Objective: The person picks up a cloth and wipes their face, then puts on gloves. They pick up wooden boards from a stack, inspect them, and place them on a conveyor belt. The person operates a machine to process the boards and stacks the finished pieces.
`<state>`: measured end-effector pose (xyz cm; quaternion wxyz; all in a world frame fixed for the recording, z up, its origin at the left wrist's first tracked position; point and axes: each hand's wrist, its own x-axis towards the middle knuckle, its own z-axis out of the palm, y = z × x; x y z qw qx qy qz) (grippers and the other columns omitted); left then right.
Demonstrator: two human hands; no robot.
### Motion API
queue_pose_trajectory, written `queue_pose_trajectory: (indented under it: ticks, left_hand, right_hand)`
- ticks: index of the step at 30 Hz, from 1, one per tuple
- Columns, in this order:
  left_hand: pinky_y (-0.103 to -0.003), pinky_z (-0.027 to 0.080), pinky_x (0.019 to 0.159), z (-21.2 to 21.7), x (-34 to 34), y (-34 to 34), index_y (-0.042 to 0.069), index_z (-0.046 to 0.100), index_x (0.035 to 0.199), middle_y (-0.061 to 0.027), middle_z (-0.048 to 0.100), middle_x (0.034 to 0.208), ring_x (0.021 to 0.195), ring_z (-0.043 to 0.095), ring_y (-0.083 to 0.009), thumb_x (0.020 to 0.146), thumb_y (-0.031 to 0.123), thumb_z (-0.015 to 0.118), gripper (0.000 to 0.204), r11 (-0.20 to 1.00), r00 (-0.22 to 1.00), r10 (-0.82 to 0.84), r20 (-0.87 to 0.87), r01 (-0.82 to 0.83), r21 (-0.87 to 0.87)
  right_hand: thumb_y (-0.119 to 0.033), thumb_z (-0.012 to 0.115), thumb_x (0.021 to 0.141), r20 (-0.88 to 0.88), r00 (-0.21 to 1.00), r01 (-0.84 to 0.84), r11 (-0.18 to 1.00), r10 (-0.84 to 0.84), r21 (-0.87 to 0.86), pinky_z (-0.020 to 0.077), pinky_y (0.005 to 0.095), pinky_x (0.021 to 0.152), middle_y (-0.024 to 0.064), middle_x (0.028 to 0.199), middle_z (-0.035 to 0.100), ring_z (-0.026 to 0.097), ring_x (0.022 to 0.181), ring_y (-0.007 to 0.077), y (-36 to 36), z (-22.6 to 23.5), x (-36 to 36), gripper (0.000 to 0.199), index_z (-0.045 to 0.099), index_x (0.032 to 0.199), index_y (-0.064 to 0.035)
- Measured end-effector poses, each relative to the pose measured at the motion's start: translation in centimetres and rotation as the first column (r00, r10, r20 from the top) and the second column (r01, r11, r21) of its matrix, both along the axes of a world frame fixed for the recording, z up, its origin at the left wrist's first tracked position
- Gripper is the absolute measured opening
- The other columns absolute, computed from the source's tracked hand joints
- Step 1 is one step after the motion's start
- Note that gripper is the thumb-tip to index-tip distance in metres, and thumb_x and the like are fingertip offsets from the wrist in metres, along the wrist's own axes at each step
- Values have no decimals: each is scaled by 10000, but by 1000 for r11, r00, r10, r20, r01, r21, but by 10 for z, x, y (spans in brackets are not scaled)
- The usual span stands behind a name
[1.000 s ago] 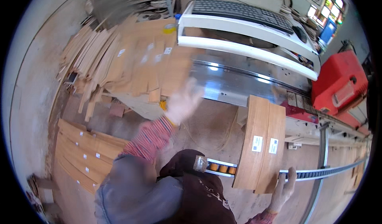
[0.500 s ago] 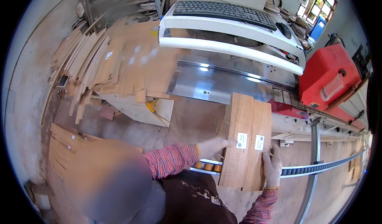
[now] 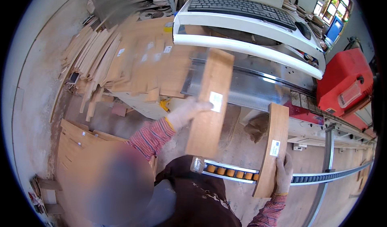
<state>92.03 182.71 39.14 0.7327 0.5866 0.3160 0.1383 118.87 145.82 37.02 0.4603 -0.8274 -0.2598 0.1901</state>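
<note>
My left hand, in a pale glove, grips one long edge of a flat wooden board with a white label. That board is held up at a slant, its far end over the metal machine table. On the right, a second labelled wooden board stands apart from the first. My gloved right hand is closed round its right edge near the lower end; the fingers under it are hidden. This board crosses above a roller track with orange rollers.
Wooden boards and thin strips are stacked at the left. A white shelf carries a keyboard and mouse. To the right are a red machine housing and a metal post. More boards lie lower left.
The two boards, side by side before, are now apart. My left hand has carried one up and to the left; my right hand keeps the other over the rollers.
</note>
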Motion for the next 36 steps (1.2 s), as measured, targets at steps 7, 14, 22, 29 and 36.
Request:
queue_pose_trajectory:
  ticks: [7,14,22,29,36]
  left_hand:
    - [-376,595,924,-7,-93,79,-39,693,1256,-113,762,1171,1076,743,-206,948,201,785,401,576,999,25,-29,9,818]
    - [-368,612,904,-14,-71,191,-31,692,1272,-103,755,1171,1065,742,-200,992,196,734,363,936,938,346,4,-345,-75]
    - [-384,635,828,-78,-56,285,-24,665,1282,-140,756,1141,956,761,-248,928,209,761,435,957,958,273,-82,-262,125]
    - [-421,589,888,-105,-62,343,-29,725,1208,-183,774,1093,973,748,-297,865,346,756,509,904,857,190,-479,38,426]
    - [-521,502,1063,2,-29,239,-42,630,1291,-313,679,1307,1220,656,-475,945,435,634,590,426,601,542,-588,406,808]
  right_hand:
    - [-316,651,1014,-34,999,15,1000,-15,1,478,371,1039,176,1257,688,631,1168,249,3,-5,1,503,614,1345,60]
    - [-272,660,1007,-26,998,50,998,-49,43,477,361,1026,164,1219,679,625,1145,229,-2,-6,-3,455,624,1319,59]
    - [-218,649,1002,3,999,48,999,-47,-14,483,348,1023,160,1212,698,639,1138,227,11,9,-13,423,632,1310,72]
    - [-348,673,986,70,994,89,983,-79,-159,532,403,989,220,1195,745,717,1105,295,14,17,-12,509,647,1368,-13]
    - [-431,700,973,251,968,75,913,31,-401,516,463,1053,234,1300,688,674,1207,382,8,47,-1,644,558,1479,-58]
